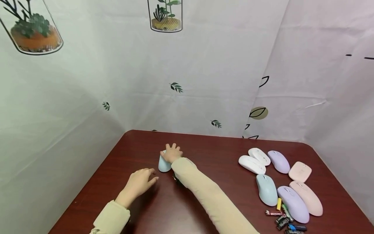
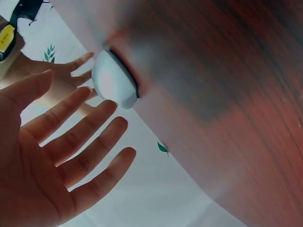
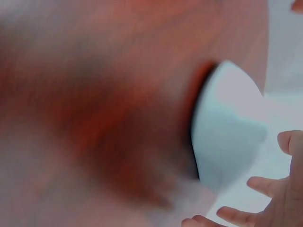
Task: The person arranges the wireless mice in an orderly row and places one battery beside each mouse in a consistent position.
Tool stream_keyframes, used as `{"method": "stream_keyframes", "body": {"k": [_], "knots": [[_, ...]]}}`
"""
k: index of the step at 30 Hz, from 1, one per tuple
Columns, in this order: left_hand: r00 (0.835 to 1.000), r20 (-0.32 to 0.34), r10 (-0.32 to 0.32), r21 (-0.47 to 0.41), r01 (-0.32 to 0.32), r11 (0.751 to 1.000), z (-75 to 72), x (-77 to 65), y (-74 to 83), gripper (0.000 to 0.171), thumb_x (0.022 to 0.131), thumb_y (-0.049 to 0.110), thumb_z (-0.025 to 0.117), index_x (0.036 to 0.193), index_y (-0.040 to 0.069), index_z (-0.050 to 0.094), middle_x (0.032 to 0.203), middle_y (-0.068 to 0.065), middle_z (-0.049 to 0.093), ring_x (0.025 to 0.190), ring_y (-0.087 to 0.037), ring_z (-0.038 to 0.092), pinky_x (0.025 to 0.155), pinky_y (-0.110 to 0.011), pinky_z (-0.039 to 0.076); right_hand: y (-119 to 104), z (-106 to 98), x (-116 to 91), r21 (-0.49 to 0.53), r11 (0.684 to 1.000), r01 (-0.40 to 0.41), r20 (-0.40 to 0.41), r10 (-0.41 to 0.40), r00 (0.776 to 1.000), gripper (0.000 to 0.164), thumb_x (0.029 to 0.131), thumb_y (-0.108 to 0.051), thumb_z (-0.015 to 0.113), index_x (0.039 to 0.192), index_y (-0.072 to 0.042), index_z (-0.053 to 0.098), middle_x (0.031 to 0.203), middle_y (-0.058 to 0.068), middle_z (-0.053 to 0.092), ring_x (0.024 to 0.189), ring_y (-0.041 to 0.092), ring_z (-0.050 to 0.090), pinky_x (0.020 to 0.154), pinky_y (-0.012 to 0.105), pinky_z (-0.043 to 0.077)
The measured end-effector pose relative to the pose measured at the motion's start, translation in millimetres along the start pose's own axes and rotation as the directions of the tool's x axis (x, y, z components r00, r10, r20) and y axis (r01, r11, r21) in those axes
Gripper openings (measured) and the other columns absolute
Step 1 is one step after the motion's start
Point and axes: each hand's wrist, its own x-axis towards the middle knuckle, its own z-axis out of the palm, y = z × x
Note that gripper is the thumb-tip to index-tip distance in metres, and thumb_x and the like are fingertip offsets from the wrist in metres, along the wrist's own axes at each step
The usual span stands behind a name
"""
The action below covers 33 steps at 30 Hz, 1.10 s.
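A light blue computer mouse [image 1: 164, 164] lies near the far left part of the table. My right hand [image 1: 172, 153] is just beside and over its far end, fingers spread and extended. In the right wrist view the mouse [image 3: 229, 127] shows its pale shell and dark underside edge, with the thumb and fingertips [image 3: 262, 185] close by. My left hand [image 1: 139, 183] hovers nearer to me, left of the mouse, holding nothing. Seen from the left wrist, the left hand [image 2: 61, 156] has its fingers spread, their tips overlapping the near side of the mouse [image 2: 113, 80].
Several more mice stand at the table's right: white [image 1: 252, 164], light blue [image 1: 267, 190], purple [image 1: 293, 203] and pink [image 1: 306, 198]. Loose batteries [image 1: 282, 222] lie in front of them. A patterned white cloth [image 1: 204, 65] hangs behind the brown table [image 1: 204, 143].
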Motion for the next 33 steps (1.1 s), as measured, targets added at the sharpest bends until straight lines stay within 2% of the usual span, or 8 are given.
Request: {"method": "stream_keyframes", "body": {"k": [6,10,16,19,24,28,33], "knots": [[0.999,-0.045,0.014,-0.001,-0.014,1.000,0.5,5.4,-1.2,0.016,0.082,0.024,0.070,0.090,0.010,0.068,0.079,-0.002,0.066,0.065,-0.016,0.059,0.055,-0.035,0.046,13,-16,-4,0.035,0.998,0.060,-0.030,-0.059,0.998,0.056,0.096,-0.048,0.044,0.144,-0.020,0.036,0.140,0.015,0.040,0.120,0.035,0.046,0.090,0.051,0.045],[0.994,-0.092,0.054,-0.002,-0.054,0.999,7.2,12.7,1.7,0.017,0.082,0.023,0.070,0.091,0.009,0.068,0.082,-0.004,0.068,0.069,-0.020,0.063,0.058,-0.038,0.049,23,-26,-11,0.056,0.994,0.092,-0.026,-0.091,0.996,0.058,0.096,-0.049,0.043,0.146,-0.020,0.033,0.143,0.015,0.038,0.123,0.036,0.045,0.092,0.051,0.044],[0.986,-0.157,0.061,-0.025,-0.066,0.998,17.1,30.0,6.2,0.021,0.080,0.019,0.070,0.098,0.008,0.067,0.077,-0.003,0.063,0.063,-0.017,0.057,0.054,-0.034,0.047,38,-41,-23,0.035,0.988,0.150,-0.049,-0.148,0.988,0.060,0.096,-0.047,0.044,0.147,-0.019,0.030,0.143,0.016,0.038,0.122,0.036,0.045,0.089,0.050,0.046],[0.985,-0.167,0.049,-0.018,-0.053,0.998,19.0,40.3,5.9,0.029,0.079,0.018,0.072,0.106,0.007,0.066,0.084,-0.007,0.062,0.070,-0.022,0.060,0.057,-0.038,0.049,46,-50,-29,0.022,0.982,0.186,-0.069,-0.185,0.980,0.059,0.097,-0.044,0.045,0.147,-0.018,0.029,0.143,0.017,0.038,0.122,0.036,0.045,0.089,0.049,0.046],[0.992,-0.121,0.016,-0.038,-0.021,0.999,21.7,56.7,8.5,0.044,0.080,0.020,0.073,0.121,0.009,0.060,0.108,-0.017,0.059,0.093,-0.035,0.060,0.064,-0.047,0.052,63,-65,-39,0.051,0.961,0.271,-0.092,-0.266,0.960,0.057,0.097,-0.034,0.049,0.147,-0.015,0.030,0.141,0.020,0.039,0.122,0.038,0.046,0.087,0.049,0.047],[0.998,-0.065,0.005,-0.078,-0.010,0.997,23.6,67.4,13.3,0.050,0.082,0.020,0.072,0.128,0.010,0.056,0.120,-0.021,0.053,0.102,-0.040,0.055,0.065,-0.049,0.051,81,-75,-46,0.106,0.936,0.335,-0.096,-0.325,0.941,0.055,0.097,-0.028,0.051,0.146,-0.014,0.032,0.138,0.020,0.041,0.118,0.038,0.048,0.083,0.046,0.048],[1.000,0.009,-0.019,-0.132,0.020,0.991,28.1,77.1,17.1,0.051,0.082,0.021,0.071,0.129,0.010,0.054,0.127,-0.025,0.048,0.107,-0.044,0.050,0.069,-0.053,0.050,105,-85,-53,0.156,0.925,0.346,-0.132,-0.328,0.936,0.053,0.096,-0.027,0.053,0.144,-0.012,0.036,0.137,0.019,0.044,0.119,0.037,0.047,0.091,0.048,0.045]]}}
